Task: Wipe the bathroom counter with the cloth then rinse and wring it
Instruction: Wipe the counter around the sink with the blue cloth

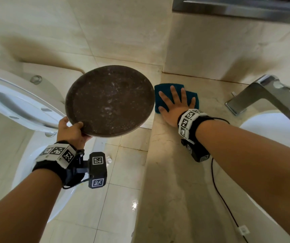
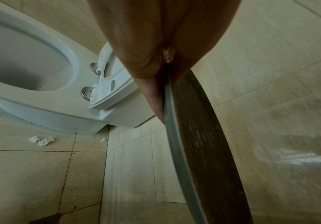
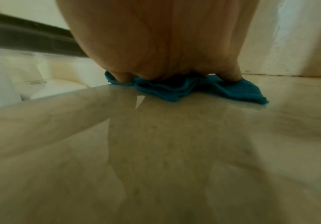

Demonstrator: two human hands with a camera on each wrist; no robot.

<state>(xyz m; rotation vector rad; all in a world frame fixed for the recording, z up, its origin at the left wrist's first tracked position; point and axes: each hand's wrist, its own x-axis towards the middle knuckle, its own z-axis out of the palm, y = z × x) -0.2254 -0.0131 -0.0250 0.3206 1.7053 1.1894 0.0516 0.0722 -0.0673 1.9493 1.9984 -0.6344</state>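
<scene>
Counter: spread right-hand fingers press cloth; left hand pinches tray.

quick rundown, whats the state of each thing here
cloth: flat on the counter's far left corner, under the right hand
right hand: fingers spread, pressing the cloth
left hand: gripping the tray's rim
tray: lifted off the counter, tilted, speckled with residue
counter: bare and glossy near the cloth
toilet seat: raised
tap: no water running

Beige counter — teal cloth, faucet on it.
</scene>
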